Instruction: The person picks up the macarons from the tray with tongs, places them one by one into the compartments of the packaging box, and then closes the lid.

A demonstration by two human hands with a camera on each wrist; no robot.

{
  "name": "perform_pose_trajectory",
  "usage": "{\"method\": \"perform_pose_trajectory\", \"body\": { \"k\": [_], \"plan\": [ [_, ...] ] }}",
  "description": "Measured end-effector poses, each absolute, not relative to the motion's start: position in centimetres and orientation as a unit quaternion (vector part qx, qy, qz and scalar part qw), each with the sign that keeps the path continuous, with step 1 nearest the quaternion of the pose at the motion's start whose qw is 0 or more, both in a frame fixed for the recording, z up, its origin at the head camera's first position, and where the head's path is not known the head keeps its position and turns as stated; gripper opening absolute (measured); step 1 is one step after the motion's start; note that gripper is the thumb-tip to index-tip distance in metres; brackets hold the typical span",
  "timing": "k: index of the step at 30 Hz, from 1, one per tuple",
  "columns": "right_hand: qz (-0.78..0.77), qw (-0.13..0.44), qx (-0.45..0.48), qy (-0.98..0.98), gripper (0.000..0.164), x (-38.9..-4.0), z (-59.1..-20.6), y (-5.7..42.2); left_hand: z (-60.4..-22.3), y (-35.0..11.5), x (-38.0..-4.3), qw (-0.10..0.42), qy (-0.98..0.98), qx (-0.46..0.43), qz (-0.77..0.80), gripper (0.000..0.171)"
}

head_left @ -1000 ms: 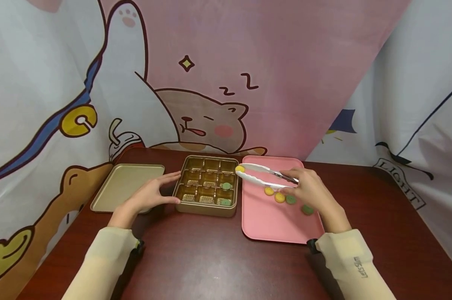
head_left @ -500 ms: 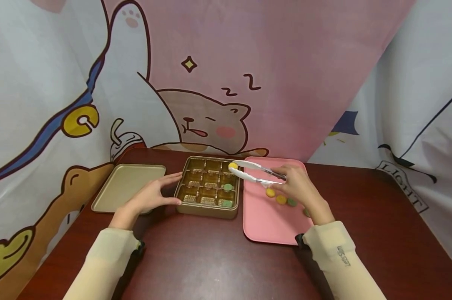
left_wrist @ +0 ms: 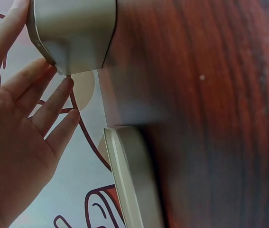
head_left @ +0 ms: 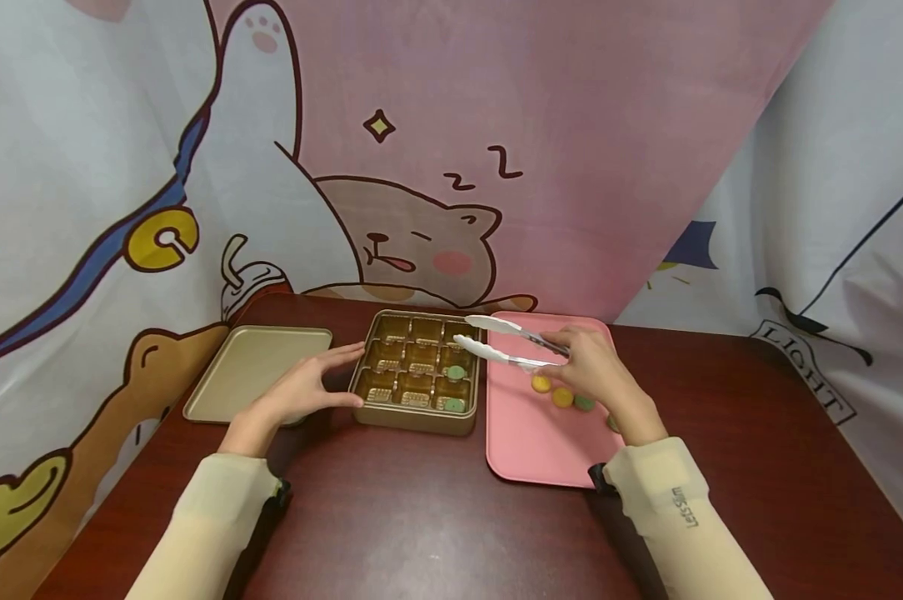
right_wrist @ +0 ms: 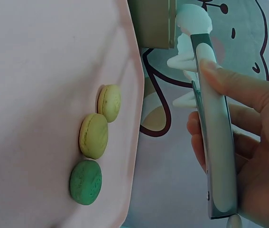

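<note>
My left hand (head_left: 301, 390) rests its extended fingers and thumb against the left side of a gold box (head_left: 414, 421), whose insert is divided into cells. Two green macarons (head_left: 455, 372) sit in the right column, in the middle and front cells. My right hand (head_left: 590, 367) grips a pair of white-tipped tongs (right_wrist: 217, 128). Their tips are spread over the back right of the box, with no macaron visible between them; the cell below is partly hidden. On the pink tray (head_left: 526, 450) lie yellow macarons (right_wrist: 94, 136) and green macarons (right_wrist: 86, 182), one partly behind my right wrist.
A gold lid (head_left: 260, 367) lies on the dark wooden table (head_left: 421, 517), left of the box. The pink tray stands close along the box's right side. A printed cloth (head_left: 571, 167) hangs behind the table and at both sides.
My right hand has moved left, carrying the tongs from over the tray to over the box. The tongs have spread and the yellow macaron has left their tips. My left hand stays put.
</note>
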State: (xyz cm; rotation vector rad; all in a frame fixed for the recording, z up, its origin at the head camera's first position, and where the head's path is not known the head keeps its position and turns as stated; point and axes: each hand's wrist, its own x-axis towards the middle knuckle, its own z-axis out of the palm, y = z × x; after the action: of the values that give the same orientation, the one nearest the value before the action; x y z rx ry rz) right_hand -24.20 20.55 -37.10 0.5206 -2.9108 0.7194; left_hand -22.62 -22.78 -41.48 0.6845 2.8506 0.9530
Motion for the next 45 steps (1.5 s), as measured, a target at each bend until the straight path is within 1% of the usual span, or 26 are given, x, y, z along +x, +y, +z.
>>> {"method": "perform_pose_trajectory", "body": {
  "k": [9,15,23,35,45],
  "plan": [
    [0.232,0.038,0.16,-0.959,0.063,-23.7,-36.8,21.2,-41.5,-22.7,-22.7,0.032,0.927,0.22,0.303,0.086],
    [0.233,0.056,0.158,-0.958,0.06,-22.6,-36.5,22.6,-41.5,-22.6,-22.7,0.035,0.928,0.218,0.301,0.086],
    [0.23,0.066,0.151,-0.959,0.06,-20.8,-36.4,25.5,-41.5,-22.7,-22.5,0.037,0.928,0.213,0.304,0.087],
    [0.202,0.079,0.142,-0.966,0.059,-18.5,-37.8,29.7,-41.4,-22.7,-22.5,0.04,0.928,0.209,0.306,0.086],
    [0.186,0.065,0.142,-0.97,0.059,-17.5,-39.1,31.1,-41.6,-22.7,-22.6,0.034,0.926,0.216,0.308,0.086]
  ]
}}
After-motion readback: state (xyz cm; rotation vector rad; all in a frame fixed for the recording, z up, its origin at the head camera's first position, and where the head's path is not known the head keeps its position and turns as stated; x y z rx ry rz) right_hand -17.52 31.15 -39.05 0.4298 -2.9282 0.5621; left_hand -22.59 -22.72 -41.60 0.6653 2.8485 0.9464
